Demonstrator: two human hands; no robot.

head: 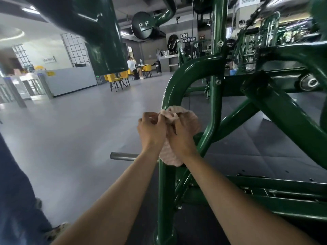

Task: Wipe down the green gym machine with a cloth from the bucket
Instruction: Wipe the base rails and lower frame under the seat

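A pale pink cloth [178,114] is bunched against the curved upright tube of the green gym machine [167,96], about mid-frame. My left hand [152,128] pinches the cloth's upper left edge with curled fingers. My right hand [182,137] grips the cloth's middle and holds it against the tube. The cloth's lower end [170,157] hangs below my wrists. No bucket is in view.
A bare steel peg [122,156] juts left from the frame under my left forearm. Green struts [290,121] cross at the right over black mats. Grey floor [79,124] stretches left. A person in dark trousers [16,200] stands at the left edge. Yellow chairs [116,80] stand far back.
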